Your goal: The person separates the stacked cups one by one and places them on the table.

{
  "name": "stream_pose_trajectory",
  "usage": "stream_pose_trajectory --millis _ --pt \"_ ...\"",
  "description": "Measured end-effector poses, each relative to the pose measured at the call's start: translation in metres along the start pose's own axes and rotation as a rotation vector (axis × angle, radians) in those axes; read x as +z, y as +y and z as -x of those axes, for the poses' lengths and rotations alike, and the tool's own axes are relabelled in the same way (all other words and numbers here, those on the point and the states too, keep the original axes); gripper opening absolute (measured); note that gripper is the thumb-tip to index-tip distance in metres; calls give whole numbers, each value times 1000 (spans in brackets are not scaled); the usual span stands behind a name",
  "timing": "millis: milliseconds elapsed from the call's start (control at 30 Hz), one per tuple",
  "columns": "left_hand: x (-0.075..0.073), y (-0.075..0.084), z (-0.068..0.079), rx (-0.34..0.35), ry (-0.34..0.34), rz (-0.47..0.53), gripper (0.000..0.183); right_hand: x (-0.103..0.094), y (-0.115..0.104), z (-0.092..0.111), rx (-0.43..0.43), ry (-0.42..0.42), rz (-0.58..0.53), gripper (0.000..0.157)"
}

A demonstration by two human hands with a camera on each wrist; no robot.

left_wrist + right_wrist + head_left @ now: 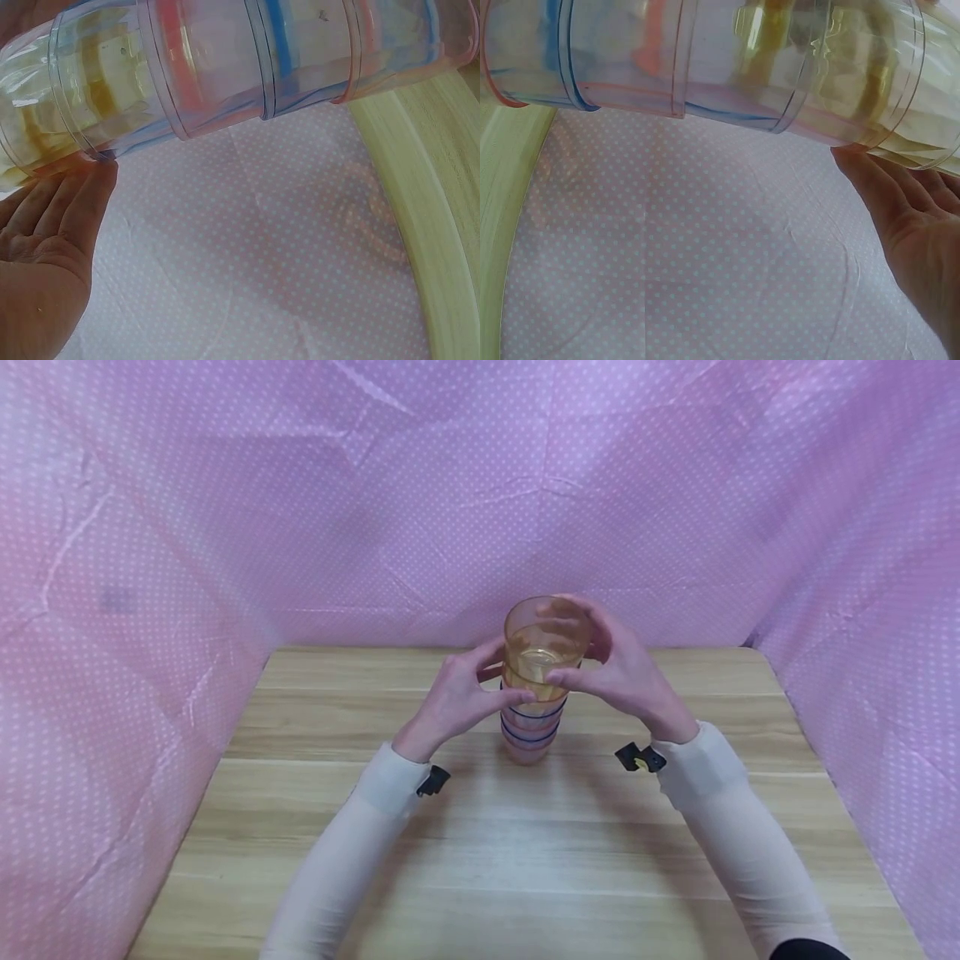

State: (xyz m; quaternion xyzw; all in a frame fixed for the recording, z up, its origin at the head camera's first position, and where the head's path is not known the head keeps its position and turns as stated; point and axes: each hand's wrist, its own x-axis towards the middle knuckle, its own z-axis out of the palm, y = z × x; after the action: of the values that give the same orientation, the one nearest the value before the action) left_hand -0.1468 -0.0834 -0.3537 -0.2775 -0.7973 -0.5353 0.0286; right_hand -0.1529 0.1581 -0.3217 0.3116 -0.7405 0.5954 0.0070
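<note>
A stack of round transparent plastic cups (529,731) stands upright on the light wood-grain desk (480,860), nearer the far edge than the bottom of the head view and about midway between the left and right edges. The uppermost yellow transparent plastic cup (532,647) sits at the top of the stack, mouth upward; pink sections and blue rims show below the yellow portion. The bare right hand (615,664) grips the yellow cup: its thumb lies across the near side and its fingers curve around the far right side, seen partly through the plastic. The bare left hand (465,697) holds the yellow portion from the left, thumb on the near side, slightly lower than the right thumb; the left wrist view shows its fingers side by side against the wall. White sleeves (390,777) cover both forearms, and a small black device (432,781) is fitted at the left wrist. Pink dotted fabric (420,527) rises beyond the far edge and along the left and right edges.
</note>
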Motion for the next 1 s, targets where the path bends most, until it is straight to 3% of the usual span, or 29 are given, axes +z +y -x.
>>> stream_pose_trajectory --millis 300,633,1000 --pt "3 -1 2 9 3 22 76 3 -2 0 0 65 -68 80" --pt "4 -3 3 30 27 3 78 3 -11 -2 -164 154 -152 76" --pt "5 -7 2 50 41 14 79 3 -19 -4 -252 243 -191 89"
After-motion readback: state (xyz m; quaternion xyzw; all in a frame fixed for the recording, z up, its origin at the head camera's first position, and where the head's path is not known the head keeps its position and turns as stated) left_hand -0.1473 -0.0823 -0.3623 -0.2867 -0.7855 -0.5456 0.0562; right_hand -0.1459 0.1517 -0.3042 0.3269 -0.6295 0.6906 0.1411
